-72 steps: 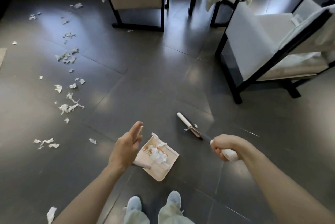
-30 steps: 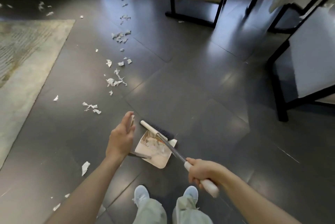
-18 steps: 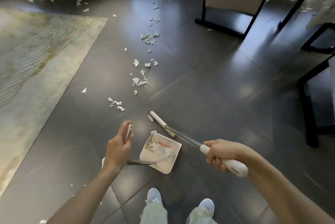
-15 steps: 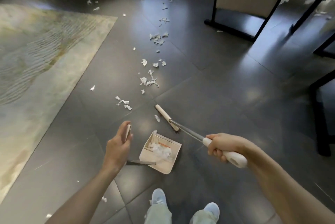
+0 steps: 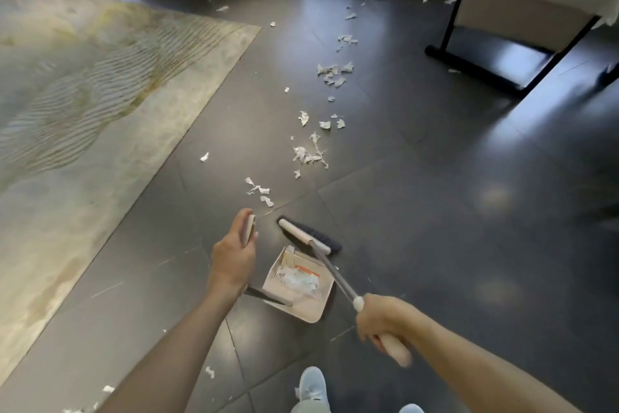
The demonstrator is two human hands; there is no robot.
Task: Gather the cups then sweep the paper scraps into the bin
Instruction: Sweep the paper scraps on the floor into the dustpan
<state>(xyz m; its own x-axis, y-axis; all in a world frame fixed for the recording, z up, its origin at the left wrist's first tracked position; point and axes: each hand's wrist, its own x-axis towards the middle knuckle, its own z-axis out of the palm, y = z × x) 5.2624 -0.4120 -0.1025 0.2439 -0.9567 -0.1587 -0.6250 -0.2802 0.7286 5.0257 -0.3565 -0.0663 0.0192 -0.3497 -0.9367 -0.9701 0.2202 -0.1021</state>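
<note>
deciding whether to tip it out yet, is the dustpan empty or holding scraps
Holding scraps: a small heap of white paper scraps lies in the dustpan, with bare pan showing around it, so not full.

Left hand (image 5: 234, 258) grips the handle of a beige plastic dustpan (image 5: 301, 309) holding scraps. Right hand (image 5: 385, 322) grips a long-handled dark-bristled broom (image 5: 303, 233), its head at the pan's mouth. Torn white paper scraps (image 5: 308, 155) trail across the dark tiled floor (image 5: 435, 211), beside a pale patterned rug (image 5: 83, 111).
</note>
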